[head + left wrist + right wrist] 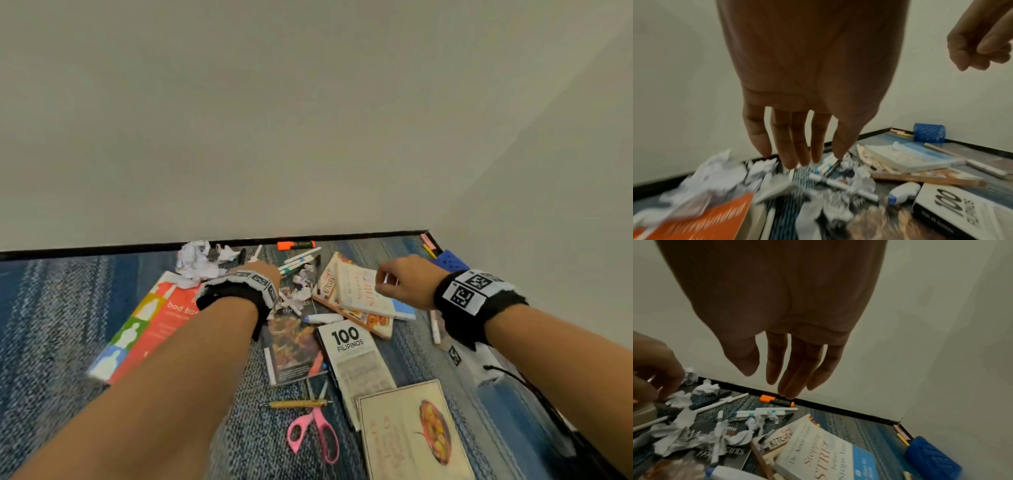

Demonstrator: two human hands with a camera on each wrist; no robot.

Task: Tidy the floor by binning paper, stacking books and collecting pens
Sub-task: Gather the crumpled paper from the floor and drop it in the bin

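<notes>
My left hand [265, 269] hangs open over crumpled paper [195, 263] and several white pens [301, 258] near the wall. In the left wrist view its straight fingers [793, 155] point down just above the paper [715, 170] and a marker [842, 185], holding nothing. My right hand [387, 281] hovers above a white and blue book [363, 291], its fingers [789, 386] relaxed and empty. An orange highlighter [777, 400] lies by the skirting. A "100 Filipinos" book [352, 353], a red book [164, 315] and a cookbook [411, 435] lie on the carpet.
A blue mesh pen holder [448, 260] lies on its side in the corner with pens beside it. Pink scissors [315, 431] and a glue bottle [323, 319] lie among the books. White walls close the far side and the right.
</notes>
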